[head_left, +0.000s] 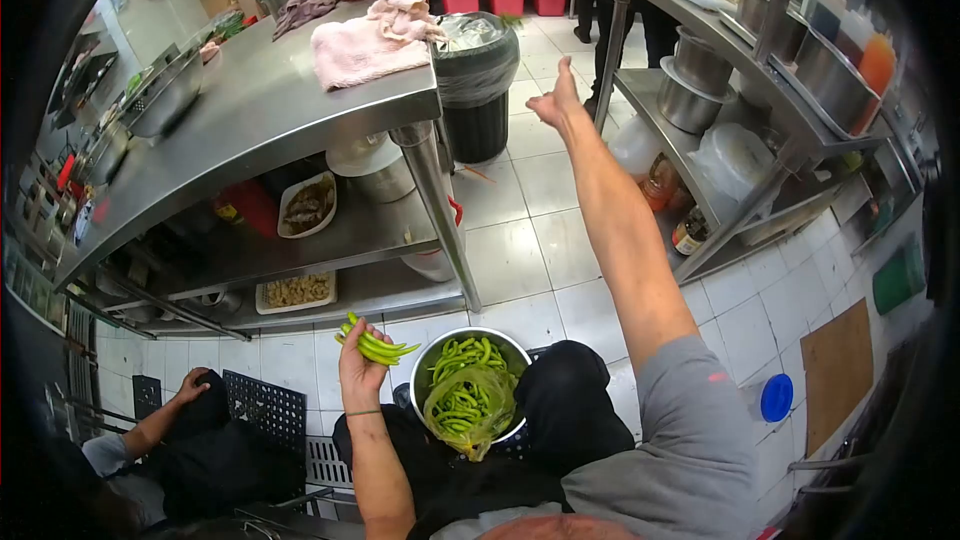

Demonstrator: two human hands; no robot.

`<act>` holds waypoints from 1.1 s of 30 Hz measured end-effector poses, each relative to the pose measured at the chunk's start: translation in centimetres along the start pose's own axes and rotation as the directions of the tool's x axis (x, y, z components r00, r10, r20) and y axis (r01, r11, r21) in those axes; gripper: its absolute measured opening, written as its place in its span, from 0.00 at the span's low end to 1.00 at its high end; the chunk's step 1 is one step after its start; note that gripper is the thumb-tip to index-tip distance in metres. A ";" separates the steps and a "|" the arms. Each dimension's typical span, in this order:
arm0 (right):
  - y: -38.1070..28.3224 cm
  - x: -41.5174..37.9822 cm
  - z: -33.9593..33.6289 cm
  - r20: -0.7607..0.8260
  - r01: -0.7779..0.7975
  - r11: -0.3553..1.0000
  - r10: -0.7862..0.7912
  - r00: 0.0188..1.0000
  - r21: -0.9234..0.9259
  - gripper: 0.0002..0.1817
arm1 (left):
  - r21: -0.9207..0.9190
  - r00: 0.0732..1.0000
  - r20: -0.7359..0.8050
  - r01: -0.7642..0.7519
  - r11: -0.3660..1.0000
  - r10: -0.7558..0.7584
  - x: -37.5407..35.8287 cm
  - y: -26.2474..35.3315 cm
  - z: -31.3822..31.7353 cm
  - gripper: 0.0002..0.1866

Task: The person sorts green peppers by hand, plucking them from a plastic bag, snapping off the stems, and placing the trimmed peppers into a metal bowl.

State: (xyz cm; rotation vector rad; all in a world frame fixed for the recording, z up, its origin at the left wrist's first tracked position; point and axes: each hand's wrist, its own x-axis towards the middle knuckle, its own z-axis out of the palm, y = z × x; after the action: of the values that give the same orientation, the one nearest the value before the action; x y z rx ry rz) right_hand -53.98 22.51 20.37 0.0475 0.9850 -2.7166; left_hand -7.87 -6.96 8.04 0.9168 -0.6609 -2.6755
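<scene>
My left hand [360,365] is closed around several long green chili peppers [375,345], just left of a metal bowl [420,358]. More green chili peppers [468,355] fill the bowl, some of them inside a yellowish clear plastic bag [468,415]. The bowl sits between my knees. My right arm stretches far forward, and my right hand [560,98] is raised in the air with its fingers extended and nothing in it. It appears near the black trash bin and the right-hand shelf in the view, touching neither.
A steel table [250,70] on the left carries a pink cloth [375,40]. A lined black trash bin [480,90] stands beyond it. Pots and bottles fill a steel shelf [650,130] on the right. Another person [190,430] sits at lower left; someone in dark clothes [640,30] stands ahead.
</scene>
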 end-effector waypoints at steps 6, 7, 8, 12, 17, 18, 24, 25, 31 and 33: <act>10.7 -13.3 -11.2 0.050 -0.295 0.940 0.307 0.950 -0.171 0.48 | -0.055 0.998 0.062 -0.013 0.998 0.017 0.0 0.4 0.0 0.04; 11.7 -17.7 -13.6 0.013 -0.378 0.894 0.392 0.920 -0.240 0.40 | -0.073 0.997 0.079 -0.011 0.997 0.017 0.0 0.5 -0.2 0.05; 11.1 -23.2 -12.6 -0.071 -0.428 0.859 0.426 0.902 -0.281 0.30 | -0.090 0.997 0.081 -0.005 0.996 0.013 0.0 0.5 -0.4 0.05; 8.6 -35.0 -6.3 0.158 -0.179 0.764 0.345 0.925 -0.620 0.20 | -0.091 0.995 0.096 0.000 0.996 0.009 1.2 0.2 -2.1 0.07; 11.2 -34.9 -4.5 0.432 0.184 0.492 0.456 0.778 -0.851 0.17 | -0.133 0.998 0.065 -0.005 0.991 0.014 0.1 0.2 -1.5 0.05; 12.2 -34.6 -5.9 0.437 0.397 0.184 0.432 0.789 -0.899 0.18 | -0.135 0.990 0.136 -0.024 0.991 0.043 0.4 0.1 -2.0 0.04; 12.6 -31.8 -12.1 0.317 0.453 -0.312 0.399 0.860 -0.835 0.19 | 0.118 0.999 -0.048 -0.007 0.993 0.013 0.9 -1.5 -2.1 0.09; 12.5 -32.5 -11.8 0.418 0.487 -0.192 0.312 0.853 -0.852 0.17 | 0.214 0.999 -0.044 -0.010 0.977 0.020 0.8 -2.2 -2.6 0.09; 11.2 -33.9 -12.0 0.121 0.302 -0.401 0.418 0.900 -0.865 0.19 | 0.985 0.984 0.175 -0.175 0.017 -0.034 3.6 -7.4 -5.2 0.18; 11.0 -34.0 -12.6 0.112 0.291 -0.398 0.415 0.903 -0.870 0.19 | 0.809 0.899 0.432 -0.422 -0.409 -0.071 6.8 -8.9 -6.1 0.18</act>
State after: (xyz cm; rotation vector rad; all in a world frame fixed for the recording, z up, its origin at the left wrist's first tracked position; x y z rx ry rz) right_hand -19.08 29.91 7.71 -0.7609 2.5672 -0.5184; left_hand -9.98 -3.69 -4.14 0.2849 -3.1080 -1.0555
